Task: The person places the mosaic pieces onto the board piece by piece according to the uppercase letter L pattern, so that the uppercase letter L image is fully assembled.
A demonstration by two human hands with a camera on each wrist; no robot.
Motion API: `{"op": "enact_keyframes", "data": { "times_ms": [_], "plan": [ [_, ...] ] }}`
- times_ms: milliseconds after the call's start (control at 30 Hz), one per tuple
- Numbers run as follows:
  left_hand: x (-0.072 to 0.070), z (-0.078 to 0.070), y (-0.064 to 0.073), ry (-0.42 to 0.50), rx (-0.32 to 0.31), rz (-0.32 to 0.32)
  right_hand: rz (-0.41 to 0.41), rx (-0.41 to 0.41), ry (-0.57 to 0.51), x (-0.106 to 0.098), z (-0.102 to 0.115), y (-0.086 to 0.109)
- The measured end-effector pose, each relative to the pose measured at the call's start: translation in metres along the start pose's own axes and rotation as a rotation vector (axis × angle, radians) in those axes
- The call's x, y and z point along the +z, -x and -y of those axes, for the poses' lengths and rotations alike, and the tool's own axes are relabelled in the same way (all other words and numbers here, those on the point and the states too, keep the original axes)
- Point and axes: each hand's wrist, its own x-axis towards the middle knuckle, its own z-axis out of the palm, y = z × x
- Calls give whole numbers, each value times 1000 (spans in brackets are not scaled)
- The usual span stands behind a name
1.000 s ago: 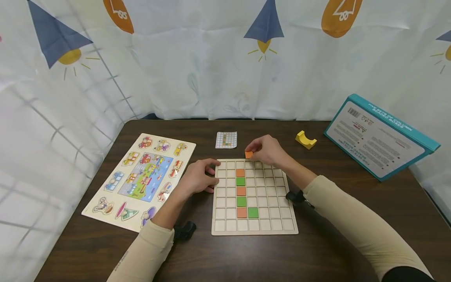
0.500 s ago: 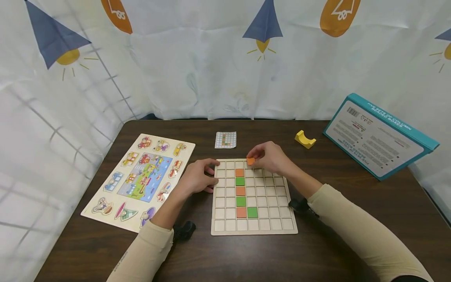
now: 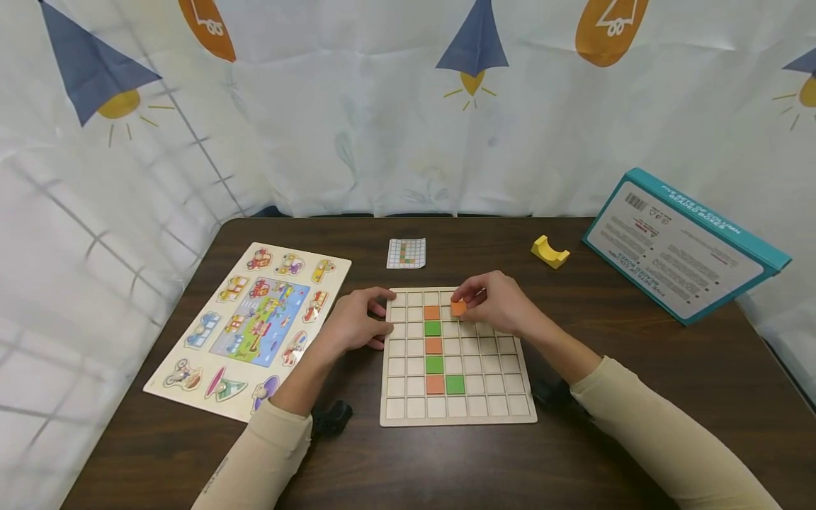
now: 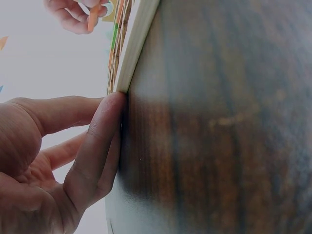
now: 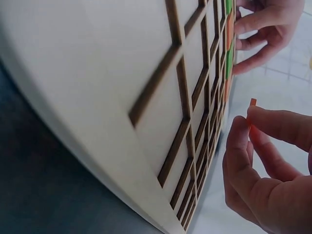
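My right hand (image 3: pixel 500 303) pinches a small orange square tile (image 3: pixel 458 309) between thumb and fingers. It holds the tile over the upper middle of a pale wooden grid board (image 3: pixel 459 419); in the right wrist view the orange tile (image 5: pixel 252 103) stands edge-on in the pinch. My left hand (image 3: pixel 354 320) rests its fingertips on the board's left edge near the far corner, fingers fairly straight. In the board's third column, orange and green tiles alternate, the green tile (image 3: pixel 434 365) among them. Beside the lowest orange tile (image 3: pixel 435 384) lies another green tile (image 3: pixel 455 384).
A small printed grid card (image 3: pixel 406 253) lies beyond the board. To the left is a picture puzzle board (image 3: pixel 202 368) with knobbed pieces. A yellow curved block (image 3: pixel 550 253) and a teal box (image 3: pixel 682 248) stand at the back right. A white patterned curtain (image 3: pixel 382 127) hangs behind the table.
My right hand has carried the orange tile from beyond the board's far edge toward me, over its upper rows. The left hand stays at the board's edge.
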Motion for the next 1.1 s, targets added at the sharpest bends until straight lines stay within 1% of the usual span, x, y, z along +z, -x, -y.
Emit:
{"op": "enact_keyframes", "data": {
  "times_ms": [333,567,867,1100],
  "plan": [
    [-1,1,0,-8,-9,2,15,15,8,3,1,17],
    [-1,1,0,-13,-15,-3,19,-14,19,6,-1,29],
    [0,1,-1,-13,-17,1,46,27,27,7,-2,44],
    [0,1,-1,-12,-11,-1,67,10,48,8,-3,54]
  ]
}}
